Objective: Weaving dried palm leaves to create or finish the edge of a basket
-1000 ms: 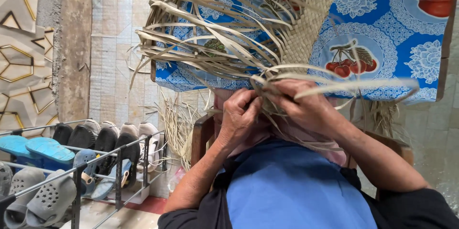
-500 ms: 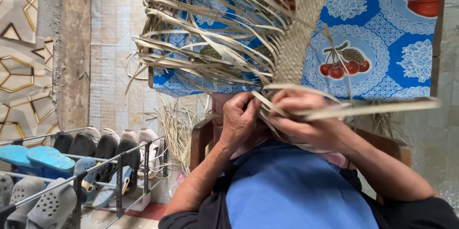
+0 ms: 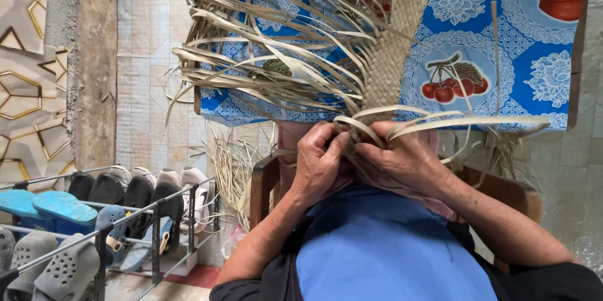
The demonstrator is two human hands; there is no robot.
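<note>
1. Woven palm-leaf mat [image 3: 392, 56] lies on the worktop at 12 o'clock, its plaited band running down to the hands and loose strips [image 3: 270, 68] fanning out to 10 o'clock.
2. Left hand [image 3: 320, 163] and right hand [image 3: 402, 156] meet at the mat's lower edge, each grip pinching strips.
3. Judgement: keep strips flat and taut, and alternate over-under tightly.
4. Worktop: blue fruit-print cloth [image 3: 534, 43].
5. Room: tiled wall [image 3: 151, 56]; shoe rack [image 3: 94, 225] at 8 o'clock.
</note>
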